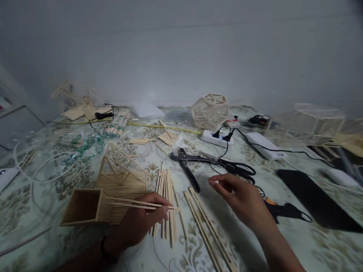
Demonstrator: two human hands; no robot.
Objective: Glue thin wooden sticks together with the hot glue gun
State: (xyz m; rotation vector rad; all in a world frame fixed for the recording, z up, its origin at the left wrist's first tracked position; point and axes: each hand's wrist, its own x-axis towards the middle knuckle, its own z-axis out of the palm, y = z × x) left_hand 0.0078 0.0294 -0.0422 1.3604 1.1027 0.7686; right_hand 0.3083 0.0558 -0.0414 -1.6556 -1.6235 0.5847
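Observation:
My left hand (pixel 146 215) pinches a couple of thin wooden sticks (pixel 133 203), which point left toward an open wooden box (pixel 82 206). Under and beside that hand lies a loose bundle of wooden sticks (pixel 166 185). My right hand (pixel 237 194) hovers over the table, thumb and fingertips close together; whether something tiny is between them I cannot make out. Longer sticks (pixel 206 232) lie between the two hands. Beyond the right hand are black-handled pliers (pixel 187 168) and scissors (pixel 236 167). Behind the box is a stick panel (pixel 123 183) with a triangular frame on it.
A white power strip (pixel 217 138) with plugs and black cables lies farther back. A glue gun (pixel 283 211) and a black flat slab (pixel 318 200) sit at right. A round stick lattice (pixel 210 110) stands near the wall. Plastic-wrapped sticks (pixel 118 123) lie back left.

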